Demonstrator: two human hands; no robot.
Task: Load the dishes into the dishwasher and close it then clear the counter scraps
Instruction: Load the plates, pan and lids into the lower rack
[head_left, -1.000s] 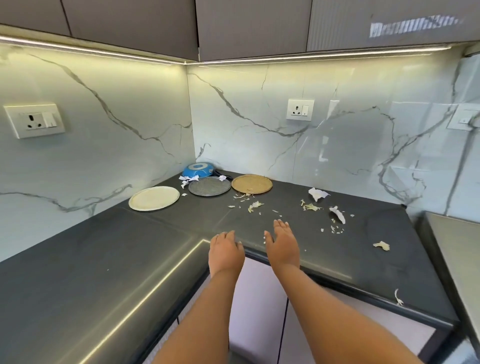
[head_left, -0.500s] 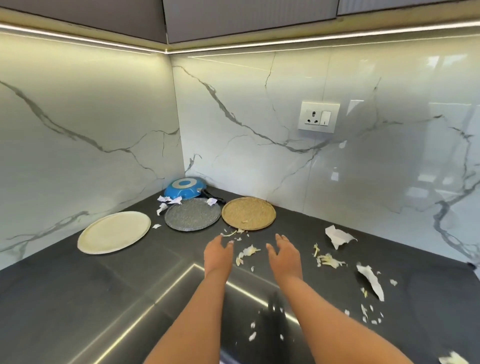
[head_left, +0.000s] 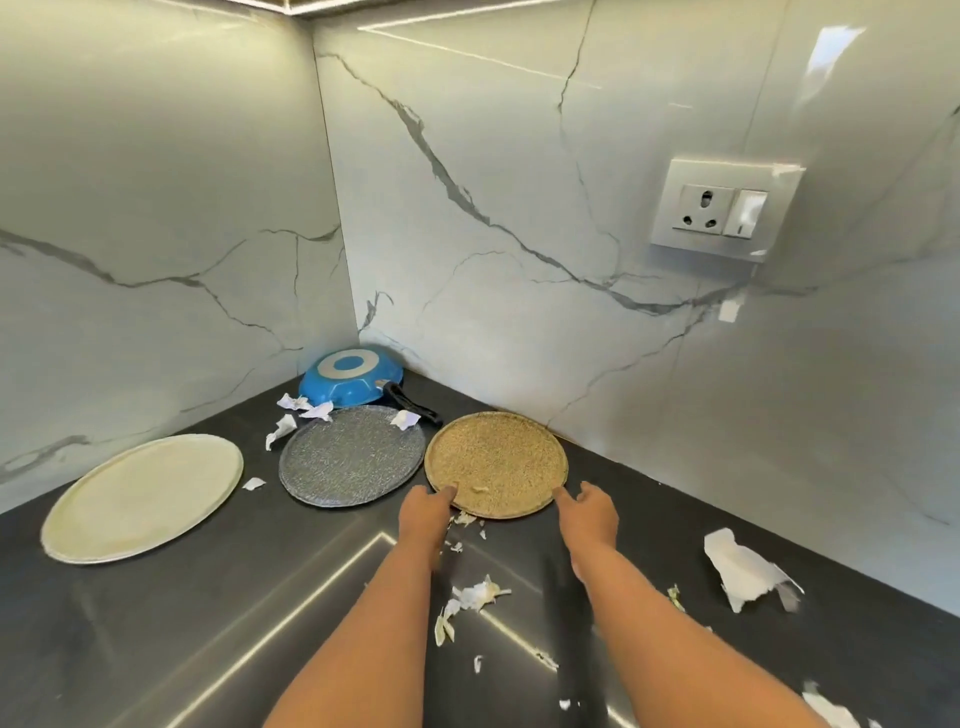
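Observation:
Three plates lie flat on the dark counter (head_left: 156, 623) near the corner: a cream plate (head_left: 143, 496) at the left, a speckled grey plate (head_left: 353, 454) in the middle, a speckled tan plate (head_left: 496, 462) at the right. Behind them a blue pan (head_left: 353, 376) sits upside down, its black handle pointing right. My left hand (head_left: 428, 512) touches the tan plate's near left rim, with a fingertip on the plate. My right hand (head_left: 587, 512) reaches to the plate's near right rim with fingers extended. White and pale vegetable scraps (head_left: 475, 595) lie between my forearms.
Torn white paper pieces (head_left: 743, 571) lie on the counter at the right, and smaller bits (head_left: 298, 410) sit around the grey plate and pan. Marble walls close the corner. A wall socket (head_left: 724, 208) is high on the right wall.
I have leaned in over the counter toward the corner. Both hands have moved forward from above the scraps to the near rim of the tan plate.

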